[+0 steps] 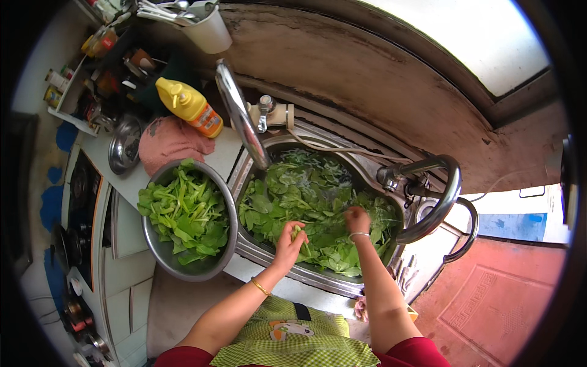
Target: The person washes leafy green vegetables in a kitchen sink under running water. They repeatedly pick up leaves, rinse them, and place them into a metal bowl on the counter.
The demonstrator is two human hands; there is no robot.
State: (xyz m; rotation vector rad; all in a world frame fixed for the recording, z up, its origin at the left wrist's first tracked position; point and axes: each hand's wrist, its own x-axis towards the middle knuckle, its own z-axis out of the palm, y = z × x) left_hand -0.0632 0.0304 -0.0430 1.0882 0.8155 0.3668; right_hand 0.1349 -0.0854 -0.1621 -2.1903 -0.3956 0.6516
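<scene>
Green leafy vegetables float thickly in the water of a stainless steel sink. Over the sink's near left part, my left hand is closed around a small bunch of leafy stems. My right hand is among the leaves at the right of the basin, its fingers blurred and partly lost against water and greens. Whether it grips a leaf I cannot tell. To the left, a metal bowl holds a heap of the same greens.
A chrome faucet arches over the sink's left side; another curved spout stands at its right. Behind the bowl are a pink cloth, a yellow bottle and a metal lid. A stove lies farther left.
</scene>
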